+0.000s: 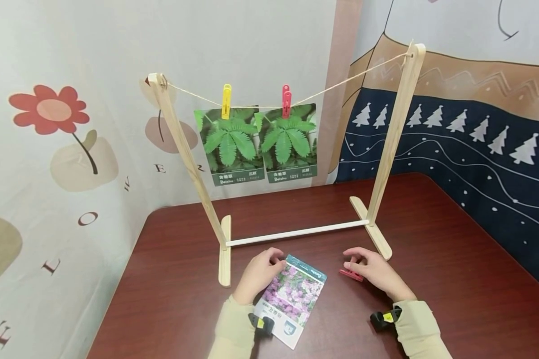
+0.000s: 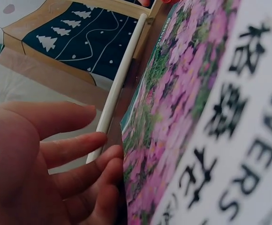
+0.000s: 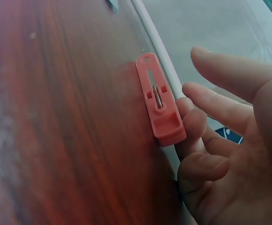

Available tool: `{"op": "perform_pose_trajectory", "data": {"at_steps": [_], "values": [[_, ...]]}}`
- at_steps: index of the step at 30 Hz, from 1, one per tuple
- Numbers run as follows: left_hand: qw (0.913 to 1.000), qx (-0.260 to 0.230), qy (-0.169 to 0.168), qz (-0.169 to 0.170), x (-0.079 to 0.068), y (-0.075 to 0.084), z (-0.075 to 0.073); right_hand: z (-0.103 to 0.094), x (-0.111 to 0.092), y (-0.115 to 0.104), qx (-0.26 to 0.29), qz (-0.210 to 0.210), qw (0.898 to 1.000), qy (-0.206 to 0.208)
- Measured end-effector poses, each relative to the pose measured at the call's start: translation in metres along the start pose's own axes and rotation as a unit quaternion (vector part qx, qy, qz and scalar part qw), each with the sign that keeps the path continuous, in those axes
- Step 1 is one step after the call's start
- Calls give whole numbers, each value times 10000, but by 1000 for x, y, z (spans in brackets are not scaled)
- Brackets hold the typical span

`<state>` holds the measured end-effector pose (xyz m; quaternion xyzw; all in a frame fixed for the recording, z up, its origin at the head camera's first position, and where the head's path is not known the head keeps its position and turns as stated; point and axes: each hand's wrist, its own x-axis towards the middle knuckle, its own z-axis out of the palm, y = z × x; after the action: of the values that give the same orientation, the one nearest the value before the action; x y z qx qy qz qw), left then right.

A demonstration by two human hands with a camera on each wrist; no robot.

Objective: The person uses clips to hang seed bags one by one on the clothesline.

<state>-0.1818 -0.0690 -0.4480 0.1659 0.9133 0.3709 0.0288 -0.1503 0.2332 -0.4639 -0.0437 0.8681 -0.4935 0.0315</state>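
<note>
A seed packet (image 1: 298,294) with pink flowers lies slanted on the table. My left hand (image 1: 259,275) is at its upper left edge; in the left wrist view the fingers are loosely bent beside the packet (image 2: 173,93), thumb apart. To the right, a red clothespin (image 1: 352,275) lies on the tabletop. My right hand (image 1: 374,269) is just beside that clothespin (image 3: 160,101), its thumb away and its fingers loosely curled next to the pin, pinching nothing. Two green-leaf packets hang from a string, the left packet (image 1: 233,149) under a yellow clothespin (image 1: 226,101), the right packet (image 1: 289,144) under a red one.
The string (image 1: 350,79) spans a wooden stand, tied to its left post (image 1: 188,159) and right post (image 1: 395,134). A white rod (image 1: 296,233) joins the feet low over the table (image 1: 170,299). Printed cloth hangs behind and at the right.
</note>
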Motion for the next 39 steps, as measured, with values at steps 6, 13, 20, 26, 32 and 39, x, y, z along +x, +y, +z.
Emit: {"op": "perform_pose_trajectory", "data": {"at_steps": [6,13,20,26,32,39], "values": [[9979,647,78,-41,-2,1,2,3,0,1,-139,-11,9999,-57],[9959,885,143,-153,-5,6,5,4,-1,-1,-438,-209,9987,-127],[9949,1009,-73,-1,-6,9,7,5,-3,-4,-800,-331,9961,-187],[9911,1293,-302,39,-6,11,8,5,-3,-3,-1069,-396,9934,-142],[9898,1394,-290,19,-4,12,10,5,-2,-1,-1297,-496,9903,-55],[9878,1541,-202,-84,-4,16,13,4,-2,-2,-1416,-435,9890,-57]]}}
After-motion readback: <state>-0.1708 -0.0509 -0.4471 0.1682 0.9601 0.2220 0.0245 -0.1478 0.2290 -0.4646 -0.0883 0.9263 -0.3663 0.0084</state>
